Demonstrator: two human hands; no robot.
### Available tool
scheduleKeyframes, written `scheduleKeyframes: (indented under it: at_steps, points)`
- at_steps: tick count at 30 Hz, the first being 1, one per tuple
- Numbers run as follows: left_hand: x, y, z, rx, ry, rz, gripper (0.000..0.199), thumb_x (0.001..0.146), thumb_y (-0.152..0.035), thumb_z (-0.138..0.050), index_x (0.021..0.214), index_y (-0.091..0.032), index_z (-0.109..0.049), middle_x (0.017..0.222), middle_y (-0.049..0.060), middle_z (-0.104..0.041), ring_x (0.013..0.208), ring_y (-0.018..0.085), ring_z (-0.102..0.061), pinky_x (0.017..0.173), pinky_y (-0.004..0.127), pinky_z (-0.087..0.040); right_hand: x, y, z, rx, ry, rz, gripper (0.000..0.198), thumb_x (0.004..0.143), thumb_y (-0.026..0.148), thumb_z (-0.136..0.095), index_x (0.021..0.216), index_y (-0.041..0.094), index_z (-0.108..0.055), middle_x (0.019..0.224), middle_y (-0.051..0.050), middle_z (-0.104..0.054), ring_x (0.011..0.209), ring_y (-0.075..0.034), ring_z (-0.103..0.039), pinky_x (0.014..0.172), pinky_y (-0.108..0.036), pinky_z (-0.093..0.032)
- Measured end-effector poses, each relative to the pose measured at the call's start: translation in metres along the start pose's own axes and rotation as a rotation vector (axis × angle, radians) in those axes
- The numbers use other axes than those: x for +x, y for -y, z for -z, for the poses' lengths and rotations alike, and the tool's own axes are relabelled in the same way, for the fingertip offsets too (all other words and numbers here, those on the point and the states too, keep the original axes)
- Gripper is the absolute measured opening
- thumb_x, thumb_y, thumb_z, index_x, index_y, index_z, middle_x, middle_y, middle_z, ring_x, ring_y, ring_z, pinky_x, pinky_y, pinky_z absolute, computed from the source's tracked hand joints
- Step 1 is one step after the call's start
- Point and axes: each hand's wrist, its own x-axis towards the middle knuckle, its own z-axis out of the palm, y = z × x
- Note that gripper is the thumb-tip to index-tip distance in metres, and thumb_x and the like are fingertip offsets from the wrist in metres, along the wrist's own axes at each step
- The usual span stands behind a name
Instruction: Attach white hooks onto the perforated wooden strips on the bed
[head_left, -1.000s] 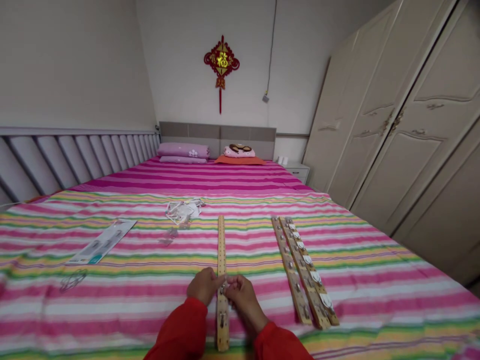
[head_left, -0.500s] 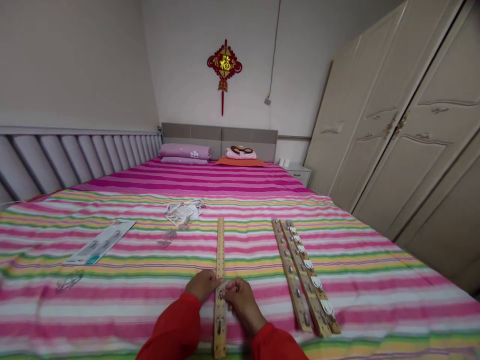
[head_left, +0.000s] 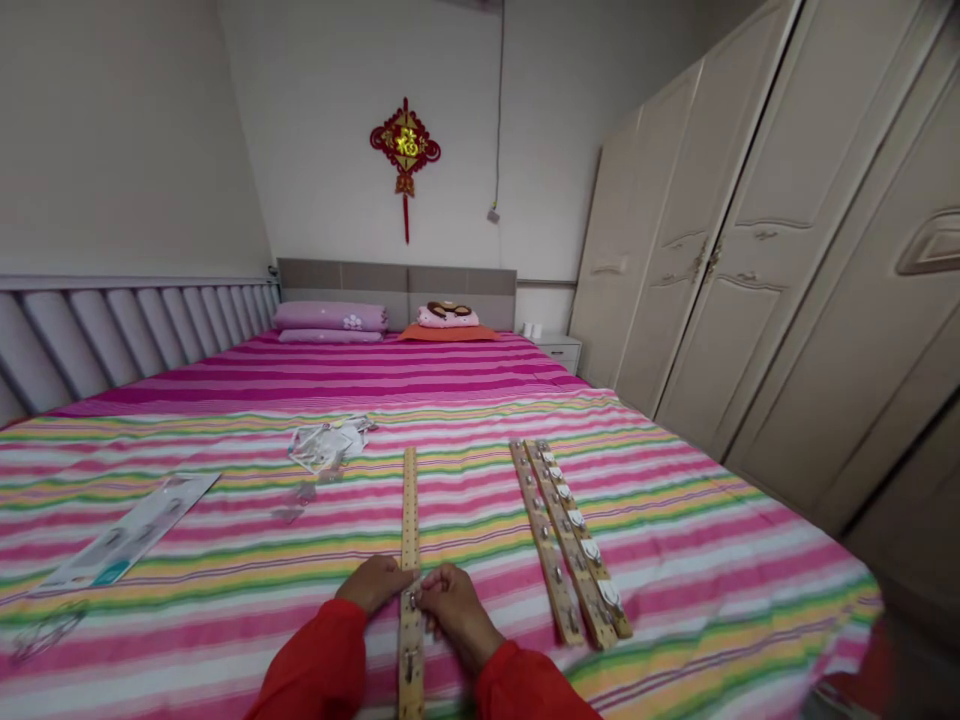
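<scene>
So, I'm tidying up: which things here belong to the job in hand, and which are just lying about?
In the job:
middle strip, at both hands
three strips at right, likely
packet, likely

Lying about:
scraps, apparently
pillows
pink bundle

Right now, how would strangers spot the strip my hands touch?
On the bed, find the left hand and right hand. The strip runs between them. Unlike the three grouped strips to the right, it lies alone, its far end bare of fittings.
</scene>
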Motion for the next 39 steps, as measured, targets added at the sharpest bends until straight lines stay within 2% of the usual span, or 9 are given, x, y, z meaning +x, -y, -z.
scheduleKeyframes:
  at_steps: [8,18,24,26,28,30,33,36,39]
  points:
    - [-0.008,-0.011,0.003,0.068,-0.009,-0.004,0.039,0.066,-0.053,-0.056,0.048,-0.02,-0.043,0.046,-0.005,-0.038,0.052,0.012,-0.038,0.052,0.027,-0.024,-0.001,0.001,-0.002,0.005,-0.035,-0.008,0.03,0.048,0.017,-0.07,0.065,0.021,-0.045,0.035,0.013,-0.044,0.026,-0.006,-0.036,0.031,-0.018,-0.02]
    - [-0.005,0.008,0.001,-0.174,0.103,-0.106,0.044,0.064,-0.062,-0.049,0.051,-0.02,-0.046,0.046,-0.004,-0.044,0.048,0.011,-0.04,0.055,0.026,-0.033,-0.007,0.004,0.005,0.036,0.024,-0.032,0.025,0.048,0.016,-0.062,0.069,0.019,-0.048,0.041,0.011,-0.05,0.029,-0.006,-0.039,0.031,-0.017,-0.021]
    - [-0.011,0.017,0.023,-0.36,0.206,-0.064,0.04,0.058,-0.057,-0.058,0.064,-0.017,-0.056,0.054,-0.002,-0.056,0.045,0.01,-0.044,0.048,0.024,-0.032,-0.007,0.0,0.013,0.078,0.085,-0.02,0.024,0.051,0.018,-0.058,0.073,0.019,-0.05,0.041,0.01,-0.051,0.031,-0.007,-0.041,0.032,-0.017,-0.024]
    - [-0.007,0.028,0.04,-0.427,0.045,-0.079,0.035,0.057,-0.051,-0.061,0.065,-0.017,-0.057,0.057,-0.001,-0.058,0.049,0.011,-0.049,0.05,0.025,-0.037,-0.007,0.0,0.015,0.092,0.116,-0.01,0.024,0.052,0.019,-0.057,0.075,0.019,-0.05,0.039,0.009,-0.05,0.031,-0.008,-0.041,0.032,-0.017,-0.024]
    - [0.0,0.043,0.059,-0.434,-0.279,-0.076,0.025,0.059,-0.042,-0.061,0.065,-0.017,-0.058,0.06,0.0,-0.059,0.058,0.014,-0.054,0.059,0.026,-0.043,-0.008,0.002,0.016,0.111,0.128,-0.005,0.023,0.053,0.021,-0.057,0.076,0.019,-0.05,0.038,0.009,-0.049,0.03,-0.008,-0.039,0.033,-0.017,-0.023]
    - [0.008,0.061,0.078,-0.335,-0.605,-0.018,0.017,0.062,-0.03,-0.057,0.071,-0.017,-0.063,0.07,0.003,-0.063,0.073,0.018,-0.059,0.072,0.029,-0.046,-0.01,0.004,0.016,0.122,0.123,-0.009,0.022,0.054,0.022,-0.057,0.075,0.019,-0.05,0.036,0.009,-0.048,0.03,-0.007,-0.037,0.032,-0.017,-0.022]
    - [0.017,0.084,0.099,-0.055,-0.924,0.058,0.024,0.064,-0.015,-0.051,0.082,-0.016,-0.067,0.086,0.008,-0.065,0.092,0.023,-0.058,0.087,0.034,-0.043,-0.012,0.006,0.014,0.122,0.121,-0.008,0.021,0.055,0.023,-0.055,0.074,0.02,-0.049,0.034,0.009,-0.047,0.028,-0.007,-0.033,0.032,-0.017,-0.019]
    - [0.025,0.1,0.11,0.19,-1.061,0.096,0.03,0.069,-0.011,-0.048,0.091,-0.014,-0.068,0.102,0.013,-0.062,0.103,0.026,-0.054,0.091,0.037,-0.041,-0.013,0.007,0.013,0.123,0.122,0.003,0.02,0.055,0.023,-0.053,0.074,0.02,-0.048,0.034,0.009,-0.048,0.027,-0.007,-0.033,0.031,-0.017,-0.02]
    - [0.029,0.107,0.114,0.292,-1.035,0.115,0.027,0.075,-0.019,-0.048,0.093,-0.013,-0.069,0.105,0.015,-0.061,0.099,0.027,-0.055,0.086,0.037,-0.043,-0.013,0.006,0.013,0.137,0.123,0.001,0.02,0.055,0.022,-0.053,0.074,0.02,-0.048,0.034,0.009,-0.048,0.028,-0.007,-0.035,0.031,-0.017,-0.021]
